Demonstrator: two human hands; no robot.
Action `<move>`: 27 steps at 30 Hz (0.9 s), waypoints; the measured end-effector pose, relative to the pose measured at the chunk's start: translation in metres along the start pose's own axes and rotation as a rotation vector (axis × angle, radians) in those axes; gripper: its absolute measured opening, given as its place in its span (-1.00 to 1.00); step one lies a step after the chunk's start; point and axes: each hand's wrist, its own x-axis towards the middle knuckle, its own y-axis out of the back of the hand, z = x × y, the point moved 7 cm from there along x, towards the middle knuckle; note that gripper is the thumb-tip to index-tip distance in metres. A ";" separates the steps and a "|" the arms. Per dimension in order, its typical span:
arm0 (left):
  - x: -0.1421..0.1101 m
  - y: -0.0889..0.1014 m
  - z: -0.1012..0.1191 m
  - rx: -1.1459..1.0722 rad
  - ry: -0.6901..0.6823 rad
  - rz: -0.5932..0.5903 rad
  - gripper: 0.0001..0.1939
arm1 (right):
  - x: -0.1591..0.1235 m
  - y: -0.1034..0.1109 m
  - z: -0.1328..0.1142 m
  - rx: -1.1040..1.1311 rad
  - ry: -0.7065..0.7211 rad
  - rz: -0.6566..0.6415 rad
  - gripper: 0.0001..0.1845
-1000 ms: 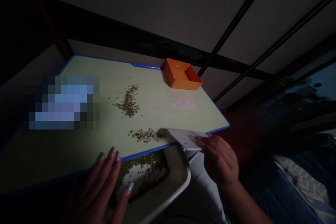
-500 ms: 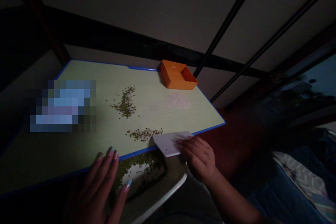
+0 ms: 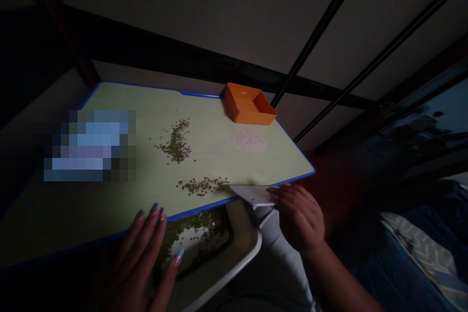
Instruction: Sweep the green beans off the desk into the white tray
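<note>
My right hand (image 3: 302, 212) grips a flat white scraper (image 3: 252, 194) at the table's front edge. The scraper's far edge lies beside a small scatter of green beans (image 3: 203, 185). Below that edge is a white tub (image 3: 252, 248) with green beans on its bottom. My left hand (image 3: 142, 248) has its fingers stretched out, the fingertips at the table edge and the thumb over the tub. Farther back on the table (image 3: 127, 102) lie a heap of green beans mixed with pale grains (image 3: 178, 144) and a heap of white grains, rice-like (image 3: 248, 140).
An orange open box (image 3: 252, 107) stands at the table's back right corner. A pixelated bright patch (image 3: 95, 139) covers something on the left. Behind the table rises a wall (image 3: 204, 9); dark blue fabric (image 3: 395, 253) lies at the lower right.
The scraper in my right hand swept left to the table edge, then moved back right toward its earlier place. My left hand stayed nearly still. The bean scatter looks much the same.
</note>
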 end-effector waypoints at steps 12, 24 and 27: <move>0.002 0.001 0.003 0.006 -0.003 0.011 -0.27 | 0.005 -0.016 0.008 -0.006 -0.017 0.000 -0.75; 0.001 0.002 0.003 -0.029 0.011 0.012 -0.28 | 0.001 -0.020 0.004 -0.021 -0.012 -0.045 -0.80; 0.001 0.002 0.004 -0.030 0.019 0.013 -0.28 | -0.002 -0.017 0.005 -0.027 -0.014 -0.053 -0.78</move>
